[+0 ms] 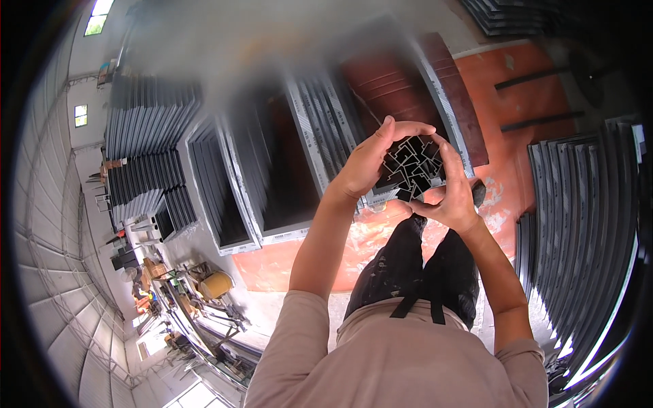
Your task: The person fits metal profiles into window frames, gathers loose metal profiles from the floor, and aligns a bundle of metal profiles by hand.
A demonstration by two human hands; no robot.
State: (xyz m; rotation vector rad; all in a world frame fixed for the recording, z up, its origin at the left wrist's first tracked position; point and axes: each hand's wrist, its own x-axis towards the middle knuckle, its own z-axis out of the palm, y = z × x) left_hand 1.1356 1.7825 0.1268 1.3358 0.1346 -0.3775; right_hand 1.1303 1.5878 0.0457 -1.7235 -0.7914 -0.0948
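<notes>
Both my hands are raised in front of me, curled round a bundle of thin metal profiles (413, 166) seen end-on, with bent, angular cross-sections. My left hand (371, 160) wraps the left and top of the bundle, its thumb sticking up and its fingers reaching across the top edge. Around the right side curve the fingers of my right hand (454, 194), whose thumb lies along the lower edge. The fingertips of the two hands nearly meet at the top right. How far the profiles extend away from me is hidden behind their ends.
Large dark metal frames (309, 146) stand close ahead and to the left on an orange-red floor covering (279, 266). More dark frames (578, 217) are stacked on the right. Further left are leaning frames (146, 115) and a cluttered work area with a yellow drum (215, 285). A blur covers the top.
</notes>
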